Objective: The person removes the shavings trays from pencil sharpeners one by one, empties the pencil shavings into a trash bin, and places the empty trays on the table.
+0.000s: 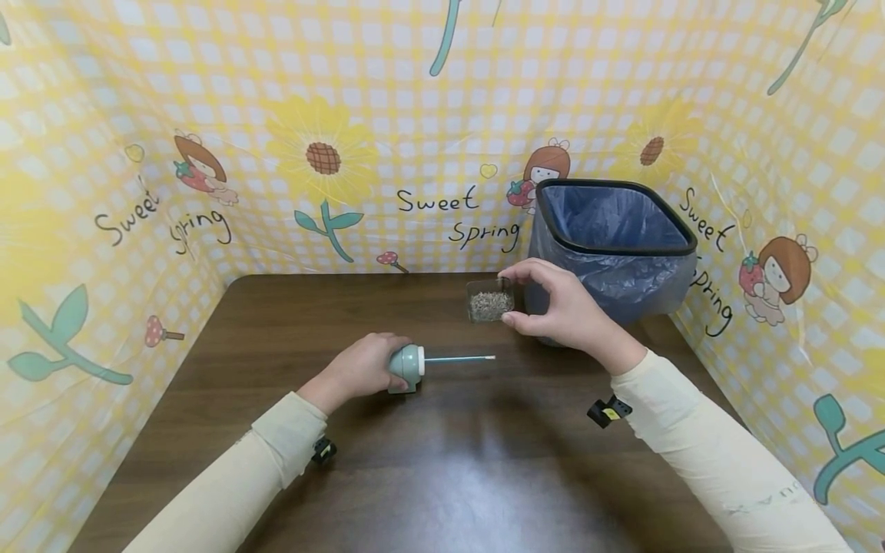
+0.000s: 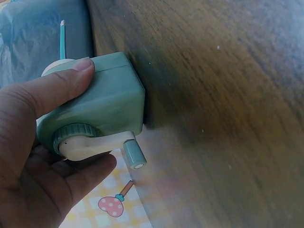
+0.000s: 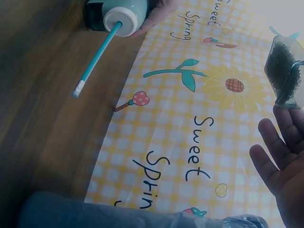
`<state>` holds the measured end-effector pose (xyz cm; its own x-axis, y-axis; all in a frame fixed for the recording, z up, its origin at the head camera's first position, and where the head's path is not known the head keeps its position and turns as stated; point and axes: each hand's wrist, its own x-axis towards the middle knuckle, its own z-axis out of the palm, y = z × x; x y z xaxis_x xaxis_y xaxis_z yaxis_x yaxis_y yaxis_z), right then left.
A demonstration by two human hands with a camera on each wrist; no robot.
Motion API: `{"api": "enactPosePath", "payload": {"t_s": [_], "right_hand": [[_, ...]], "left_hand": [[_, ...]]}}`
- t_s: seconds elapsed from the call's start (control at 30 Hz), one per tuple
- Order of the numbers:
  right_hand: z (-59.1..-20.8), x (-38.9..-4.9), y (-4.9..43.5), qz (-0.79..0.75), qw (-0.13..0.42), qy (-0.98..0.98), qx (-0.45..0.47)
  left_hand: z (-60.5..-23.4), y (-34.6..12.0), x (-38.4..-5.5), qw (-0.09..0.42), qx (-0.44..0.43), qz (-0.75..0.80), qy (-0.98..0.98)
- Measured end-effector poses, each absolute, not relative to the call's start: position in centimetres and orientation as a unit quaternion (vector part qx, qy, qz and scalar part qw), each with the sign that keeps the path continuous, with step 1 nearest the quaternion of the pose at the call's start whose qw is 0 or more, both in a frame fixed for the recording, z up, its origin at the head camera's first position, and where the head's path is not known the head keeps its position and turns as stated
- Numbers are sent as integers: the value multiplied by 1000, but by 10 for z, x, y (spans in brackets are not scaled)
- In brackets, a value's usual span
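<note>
My left hand (image 1: 369, 365) grips a green crank pencil sharpener (image 2: 114, 90), with the thumb across its body. A white crank arm with a green knob (image 2: 135, 154) sticks out from its back end. From the round white front a blue pencil (image 1: 459, 359) juts toward the right, its pale eraser end outward. Higher up and to the right, my right hand (image 1: 560, 307) pinches a small clear shavings drawer (image 1: 473, 303) between thumb and fingers. Pencil shavings (image 1: 491, 303) lie inside it. In the right wrist view, the drawer shows only partly at the right edge.
A trash bin (image 1: 615, 250) with a black rim and bluish liner stands at the back right, just behind my right hand. Below both hands is a dark wooden table (image 1: 290, 322). Yellow checked cloth (image 1: 387, 123) with printed flowers walls in the back and sides.
</note>
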<state>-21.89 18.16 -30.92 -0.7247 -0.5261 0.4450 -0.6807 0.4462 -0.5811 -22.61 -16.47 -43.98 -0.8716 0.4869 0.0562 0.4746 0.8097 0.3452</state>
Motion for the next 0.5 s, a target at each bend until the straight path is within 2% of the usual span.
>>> {"api": "enactPosePath", "payload": {"t_s": [0.5], "right_hand": [[-281,-228,189,383,109,-846,354]], "left_hand": [[-442,-165,-226,25,245,181,952]]}}
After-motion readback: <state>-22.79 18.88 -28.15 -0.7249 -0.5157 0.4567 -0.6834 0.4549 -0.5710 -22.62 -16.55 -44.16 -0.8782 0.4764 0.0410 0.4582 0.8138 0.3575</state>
